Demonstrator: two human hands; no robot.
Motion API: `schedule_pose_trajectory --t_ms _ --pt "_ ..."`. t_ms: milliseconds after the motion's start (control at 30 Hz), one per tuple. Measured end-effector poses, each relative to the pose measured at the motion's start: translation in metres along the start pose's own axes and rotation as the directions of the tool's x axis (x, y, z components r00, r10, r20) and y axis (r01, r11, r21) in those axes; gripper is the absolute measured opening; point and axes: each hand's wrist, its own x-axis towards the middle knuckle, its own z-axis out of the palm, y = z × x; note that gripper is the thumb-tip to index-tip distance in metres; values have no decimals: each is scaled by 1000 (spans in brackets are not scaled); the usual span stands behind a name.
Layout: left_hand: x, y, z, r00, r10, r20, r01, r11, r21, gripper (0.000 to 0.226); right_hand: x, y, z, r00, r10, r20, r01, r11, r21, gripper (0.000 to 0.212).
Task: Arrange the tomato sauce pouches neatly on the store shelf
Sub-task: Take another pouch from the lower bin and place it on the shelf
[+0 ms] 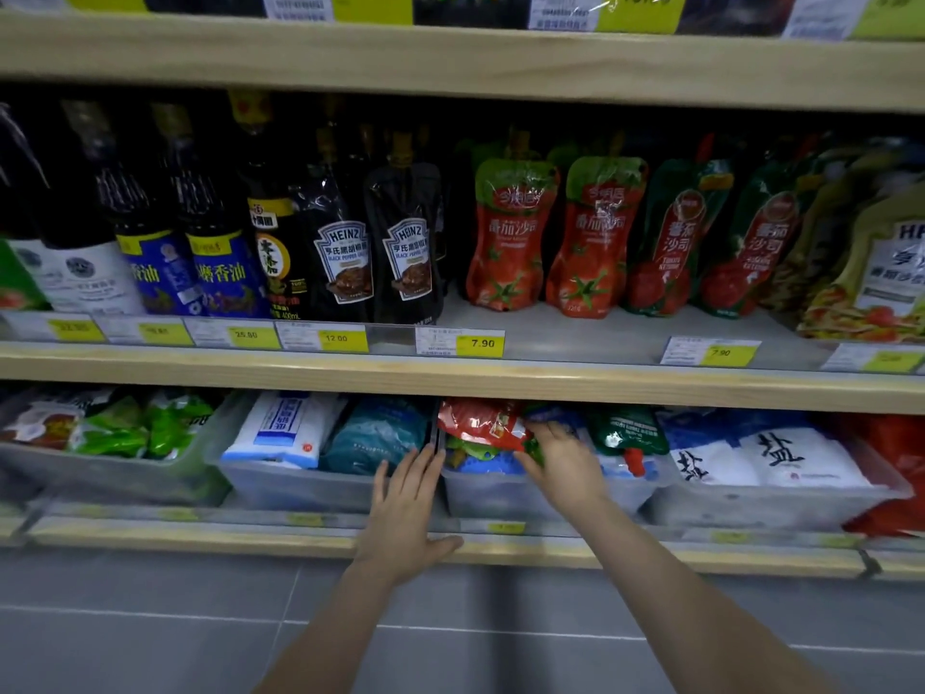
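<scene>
Two red tomato sauce pouches with green tops stand upright on the middle shelf, set back from its front edge. Beside them on the right stand two darker green and red pouches. Another red pouch lies flat in a clear bin on the lower shelf. My right hand reaches into that bin and grips the lying pouch at its green end. My left hand is flat with straight fingers against the bin's left rim, holding nothing.
Black Heinz pepper sauce pouches and dark bottles fill the middle shelf's left. A yellow-green Heinz pouch is at the right. Neighbouring bins hold salt bags, blue packs and green packets. A green pouch with a red cap lies right of my hand.
</scene>
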Motion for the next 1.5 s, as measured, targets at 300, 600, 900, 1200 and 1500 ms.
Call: schedule_pose_trajectory --t_ms 300,600,900,1200,1500 --pt "-9 16 -9 907 -3 -422 -76 982 -171 98 -36 -32 9 957 -230 -177 235 972 10 40" --pt "18 21 -21 955 2 -297 -12 999 -32 69 -44 -6 -4 956 -224 -188 224 974 -25 64" --pt "16 17 -54 944 -95 -315 -76 869 -490 45 -35 -36 -77 916 -255 -310 357 871 337 29" --pt "20 48 -98 987 47 151 117 426 -897 26 -23 -33 -124 991 51 121 -131 491 861 22" --pt "21 69 -83 996 4 90 66 652 -756 71 -23 -32 -143 989 71 128 -146 578 803 31"
